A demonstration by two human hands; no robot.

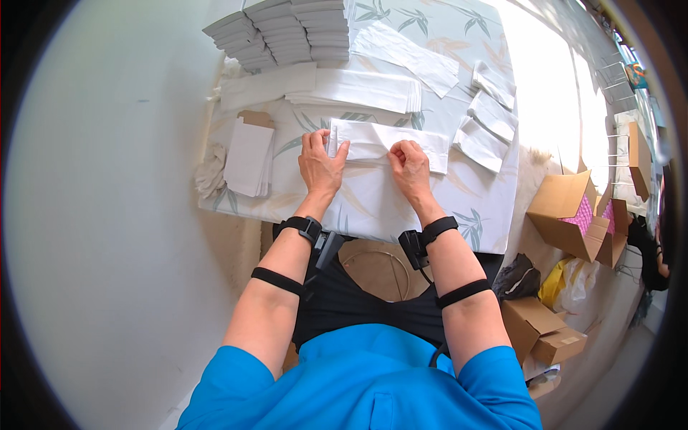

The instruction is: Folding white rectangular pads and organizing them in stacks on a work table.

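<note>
Stacked white packets (287, 36): cut off by the upper edge, upper left.
White folded piece (369, 136): lower left corner covered by the left hand (321, 163), mid-frame.
Right hand (410, 168): fingertips partly hidden by its curled fingers.
Blue shirt (387, 380): cut off by the lower edge.
Dark shape (651, 265), far right: too blurred to be identified.

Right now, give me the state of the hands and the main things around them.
white strip, creased
left hand, open at the strip's left end
right hand, fingers pinched on the strip
white bundles, stacked high
white packets, overlapping
folded white pieces, lying in a row
cardboard box, flaps open
</note>
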